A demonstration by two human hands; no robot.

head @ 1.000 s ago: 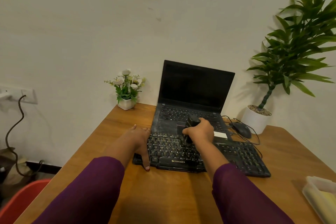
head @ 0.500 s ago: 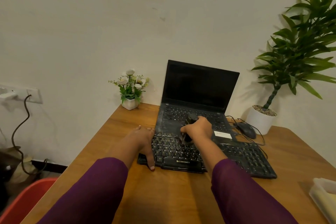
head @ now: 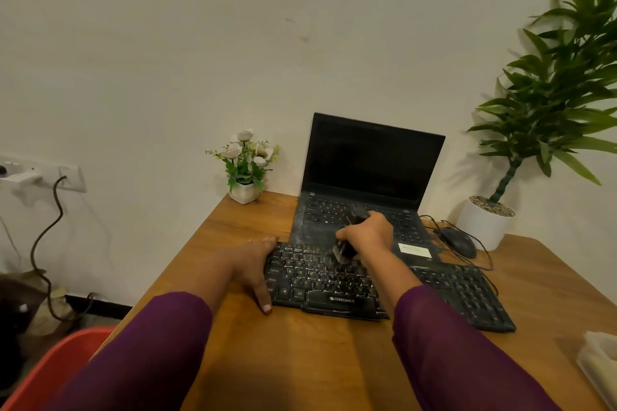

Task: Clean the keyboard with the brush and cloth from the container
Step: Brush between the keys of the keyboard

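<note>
Fingers of our right hand (head: 367, 235) curl around a dark brush (head: 344, 251), hiding most of its handle. Only its top end past the knuckles and its blurred bristle end below the fist show, the latter down on the upper key rows of the keyboard (head: 320, 279). Our left hand (head: 253, 260) lies flat, fingers straight, touching the keyboard's left end. Well right of the brush hand, the container (head: 597, 360) is cut off by the frame edge, its contents too blurred to tell.
</note>
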